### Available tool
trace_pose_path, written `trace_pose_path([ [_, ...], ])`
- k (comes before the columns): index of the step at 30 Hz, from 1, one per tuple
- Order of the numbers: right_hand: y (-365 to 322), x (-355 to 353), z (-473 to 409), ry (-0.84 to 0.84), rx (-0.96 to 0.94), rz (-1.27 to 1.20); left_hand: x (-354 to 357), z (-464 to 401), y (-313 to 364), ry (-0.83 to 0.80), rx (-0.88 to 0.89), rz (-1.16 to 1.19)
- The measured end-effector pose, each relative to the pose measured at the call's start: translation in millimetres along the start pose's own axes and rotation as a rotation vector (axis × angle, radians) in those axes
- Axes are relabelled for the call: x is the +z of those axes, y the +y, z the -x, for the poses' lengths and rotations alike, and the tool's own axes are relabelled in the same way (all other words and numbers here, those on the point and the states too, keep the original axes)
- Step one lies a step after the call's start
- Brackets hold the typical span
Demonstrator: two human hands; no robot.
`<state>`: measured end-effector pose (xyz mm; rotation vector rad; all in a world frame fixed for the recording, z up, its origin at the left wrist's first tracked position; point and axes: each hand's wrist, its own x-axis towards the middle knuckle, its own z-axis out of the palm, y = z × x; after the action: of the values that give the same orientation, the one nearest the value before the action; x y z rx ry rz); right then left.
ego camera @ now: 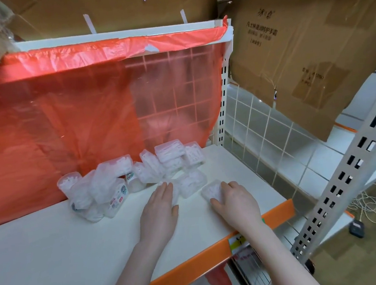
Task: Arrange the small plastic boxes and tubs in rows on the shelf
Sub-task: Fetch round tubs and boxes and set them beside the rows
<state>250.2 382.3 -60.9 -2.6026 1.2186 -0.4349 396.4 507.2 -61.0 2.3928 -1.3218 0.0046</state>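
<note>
A jumbled heap of small clear plastic boxes and tubs (139, 173) lies at the back of the white shelf (56, 256), against a red plastic sheet. My right hand (235, 197) grips one small clear box (211, 189) lying flat on the shelf near the front right. My left hand (161, 203) lies flat with straight fingers, its fingertips touching a clear box (165, 184) at the heap's front edge. Another flat box (191, 183) sits between my hands.
The red plastic sheet (67, 121) hangs over the wire grid back panel. An orange strip (277, 211) edges the shelf front, with a yellow price tag (238, 242). Cardboard cartons (299, 53) lean at the right. A perforated steel upright (353, 168) stands close on the right.
</note>
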Motion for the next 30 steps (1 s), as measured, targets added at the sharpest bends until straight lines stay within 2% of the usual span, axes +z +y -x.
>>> trace_pose_path([
  [7,1.1,-3.8,3.5,-0.023,-0.018,-0.012,-0.3,22.5,-16.9,-0.07,0.086,0.001],
  [11,-1.6,-6.0,4.6,-0.039,-0.001,-0.011,-2.7,11.6,-10.8,-0.064,0.005,-0.001],
  [18,-5.4,-7.1,2.2,-0.094,0.058,0.031,-7.8,-3.1,-2.0,-0.112,-0.198,-0.157],
  [23,-8.0,-5.7,2.0,-0.07,0.087,0.021,-11.4,-1.0,0.4,-0.141,-0.24,-0.117],
  [30,-7.5,-4.1,1.2,-0.027,0.025,-0.004,-23.7,14.7,-1.5,-0.012,-0.342,-0.005],
])
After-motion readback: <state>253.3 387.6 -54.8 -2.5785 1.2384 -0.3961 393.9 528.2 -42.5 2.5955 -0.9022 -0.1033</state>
